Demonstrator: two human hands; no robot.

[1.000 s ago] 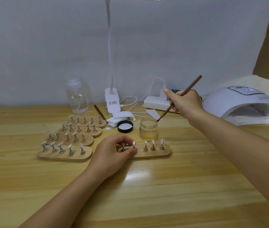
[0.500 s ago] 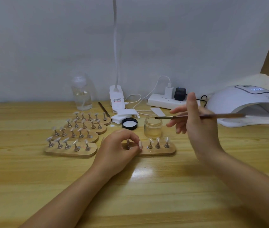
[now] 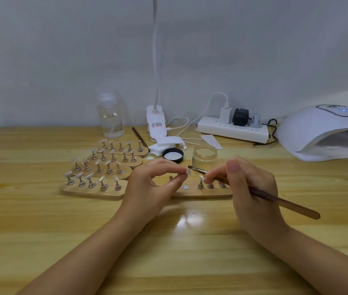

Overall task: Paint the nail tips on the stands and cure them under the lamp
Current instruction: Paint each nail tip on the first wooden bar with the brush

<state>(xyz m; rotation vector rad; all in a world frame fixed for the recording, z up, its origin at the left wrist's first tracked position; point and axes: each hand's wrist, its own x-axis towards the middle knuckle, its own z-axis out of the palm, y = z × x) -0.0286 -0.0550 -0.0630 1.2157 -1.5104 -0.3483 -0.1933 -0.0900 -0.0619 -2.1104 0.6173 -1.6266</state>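
Left hand (image 3: 149, 184) pinching oval nail tip (image 3: 188, 172), right hand (image 3: 251, 188) gripping slender brush (image 3: 254, 191)

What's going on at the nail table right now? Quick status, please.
Left hand pinches one nail tip, lifted off the stand. Right hand grips the brush, bristles just short of the tip. Curing lamp open at right. Nothing in the way.

Nothing reads clearly: the lamp (image 3: 326, 128) display at right glows (digits blurred), and the clip label (image 3: 156, 125) is illegible.
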